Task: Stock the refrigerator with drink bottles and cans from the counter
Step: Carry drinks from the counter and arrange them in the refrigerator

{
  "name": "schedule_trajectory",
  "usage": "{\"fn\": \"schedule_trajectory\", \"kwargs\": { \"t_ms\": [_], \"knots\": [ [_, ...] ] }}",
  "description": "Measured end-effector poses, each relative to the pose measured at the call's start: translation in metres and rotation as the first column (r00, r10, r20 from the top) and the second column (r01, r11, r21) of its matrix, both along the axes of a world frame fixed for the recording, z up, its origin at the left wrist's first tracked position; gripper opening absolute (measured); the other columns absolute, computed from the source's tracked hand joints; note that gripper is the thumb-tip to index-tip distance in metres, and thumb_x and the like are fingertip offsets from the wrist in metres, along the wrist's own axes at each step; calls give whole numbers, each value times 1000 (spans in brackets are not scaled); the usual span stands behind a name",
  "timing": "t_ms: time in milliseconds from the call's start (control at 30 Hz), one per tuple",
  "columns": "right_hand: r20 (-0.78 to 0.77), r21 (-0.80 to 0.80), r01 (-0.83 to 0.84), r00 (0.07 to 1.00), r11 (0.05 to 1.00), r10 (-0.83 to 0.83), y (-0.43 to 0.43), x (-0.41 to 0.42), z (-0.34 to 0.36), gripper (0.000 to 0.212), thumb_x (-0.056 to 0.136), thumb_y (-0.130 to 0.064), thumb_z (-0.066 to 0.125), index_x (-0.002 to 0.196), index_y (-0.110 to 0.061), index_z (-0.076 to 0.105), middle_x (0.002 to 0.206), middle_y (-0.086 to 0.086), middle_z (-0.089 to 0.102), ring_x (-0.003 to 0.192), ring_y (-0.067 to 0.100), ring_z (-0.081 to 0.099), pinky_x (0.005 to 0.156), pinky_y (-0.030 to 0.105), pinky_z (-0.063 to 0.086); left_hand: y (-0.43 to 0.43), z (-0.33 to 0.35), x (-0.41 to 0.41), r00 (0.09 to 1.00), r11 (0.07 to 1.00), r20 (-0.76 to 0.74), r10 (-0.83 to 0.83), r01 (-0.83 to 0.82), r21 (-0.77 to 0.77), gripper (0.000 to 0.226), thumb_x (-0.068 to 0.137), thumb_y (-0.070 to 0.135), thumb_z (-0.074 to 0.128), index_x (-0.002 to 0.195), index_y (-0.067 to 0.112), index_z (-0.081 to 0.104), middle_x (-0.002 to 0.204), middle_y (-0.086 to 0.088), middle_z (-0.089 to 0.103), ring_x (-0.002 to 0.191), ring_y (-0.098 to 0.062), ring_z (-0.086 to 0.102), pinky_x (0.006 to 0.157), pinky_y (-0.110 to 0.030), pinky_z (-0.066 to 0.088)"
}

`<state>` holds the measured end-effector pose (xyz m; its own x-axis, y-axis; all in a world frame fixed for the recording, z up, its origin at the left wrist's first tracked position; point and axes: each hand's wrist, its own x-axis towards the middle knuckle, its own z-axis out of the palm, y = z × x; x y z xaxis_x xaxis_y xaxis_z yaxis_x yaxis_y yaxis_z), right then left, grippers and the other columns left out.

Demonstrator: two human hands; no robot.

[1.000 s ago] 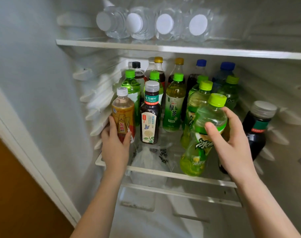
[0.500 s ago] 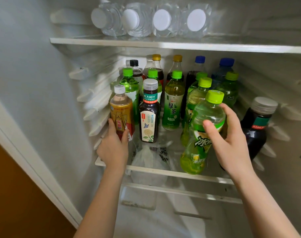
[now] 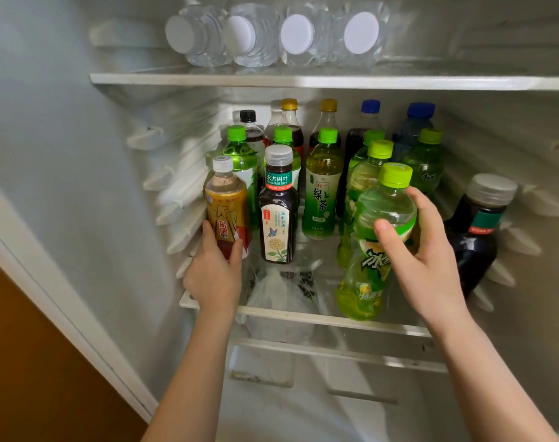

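Bottle [image 3: 366,272] gripped by right hand [image 3: 428,250], seemingly tilted

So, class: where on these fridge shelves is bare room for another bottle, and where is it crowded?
Bare glass: front middle of the lower shelf, between the dark tea bottle and the lime-capped bottle in the right hand. The upper shelf is bare right of the water bottles. The back rows are packed.
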<state>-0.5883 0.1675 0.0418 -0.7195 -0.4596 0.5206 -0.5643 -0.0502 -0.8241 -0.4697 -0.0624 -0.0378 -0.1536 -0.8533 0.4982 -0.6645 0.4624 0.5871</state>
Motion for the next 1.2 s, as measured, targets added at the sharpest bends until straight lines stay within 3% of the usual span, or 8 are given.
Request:
{"fn": "schedule_trajectory", "kwargs": {
  "t_ms": [167, 367, 467, 600, 767, 1000, 1100, 1200],
  "knots": [
    [-28, 58, -40, 999, 998, 41, 2, 0, -3, 84, 67, -51, 73, 136, -51, 25, 109, -46, 53, 103, -17, 54, 80, 0, 41, 15, -1, 10, 993, 1000, -117, -24, 22, -15, 51, 89, 43, 55, 136, 23, 46, 117, -4, 66, 104, -29, 61, 80, -38, 46],
    [-67, 69, -3, 998, 998, 7, 13, -11, -1, 88, 69, -38, 75, 140, -41, 23, 110, -53, 45, 108, -21, 49, 83, -3, 37, 51, 12, -4, 883, 866, -186, -430, 346, -361, 29, 89, 29, 50, 107, 11, 62, 106, -2, 63, 102, -17, 53, 93, -25, 37],
    [-109, 84, 47, 993, 995, -38, 20, -14, -2, 88, 71, -29, 79, 142, -34, 27, 115, -53, 41, 112, -21, 46, 88, -3, 34, 69, 26, -27, 706, 729, -196, -681, 629, -268, 32, 90, 36, 49, 112, 15, 59, 105, 10, 55, 99, -11, 56, 83, -33, 49],
    [-139, 142, 116, 986, 983, -96, 32, -11, 0, 89, 69, -41, 77, 141, -41, 24, 121, -42, 45, 111, -20, 47, 83, -7, 31, 81, 32, -65, 563, 580, -297, -771, 814, 35, 53, 88, 35, 61, 136, 22, 42, 127, 11, 46, 120, -7, 46, 100, -39, 46],
    [-148, 228, 163, 980, 960, -131, 35, -11, 4, 91, 73, -35, 78, 145, -34, 23, 137, -17, 48, 119, -4, 48, 92, 6, 38, 85, 30, -105, 511, 474, -275, -815, 859, 191, 90, 78, 25, 76, 148, 15, 20, 150, -4, 33, 137, -17, 34, 114, -39, 30],
    [-188, 327, 215, 969, 920, -160, 31, -3, 16, 98, 75, -35, 77, 149, -26, 13, 144, -5, 43, 127, 11, 47, 97, 26, 43, 91, 18, -115, 481, 483, -328, -813, 872, 81, 73, 82, 10, 70, 144, 4, 31, 145, -10, 43, 136, -19, 39, 114, -40, 31],
    [-454, 383, 447, 853, 808, -256, 31, -5, 36, 85, 61, -45, 82, 131, -24, 38, 123, -2, 55, 106, 18, 58, 72, 27, 45, 91, 12, -112, 520, 521, -315, -794, 849, 89, 76, 85, 18, 69, 147, 13, 25, 147, 0, 38, 135, -9, 34, 111, -23, 27],
    [-618, 472, 596, 749, 649, -239, 26, -11, 62, 82, 51, -55, 82, 117, -21, 46, 108, -2, 60, 88, 22, 60, 60, 26, 33, 91, 3, -108, 570, 567, -321, -757, 816, 112, 78, 88, 27, 65, 150, 15, 20, 151, 1, 34, 137, -8, 30, 112, -25, 25]
  ]
}}
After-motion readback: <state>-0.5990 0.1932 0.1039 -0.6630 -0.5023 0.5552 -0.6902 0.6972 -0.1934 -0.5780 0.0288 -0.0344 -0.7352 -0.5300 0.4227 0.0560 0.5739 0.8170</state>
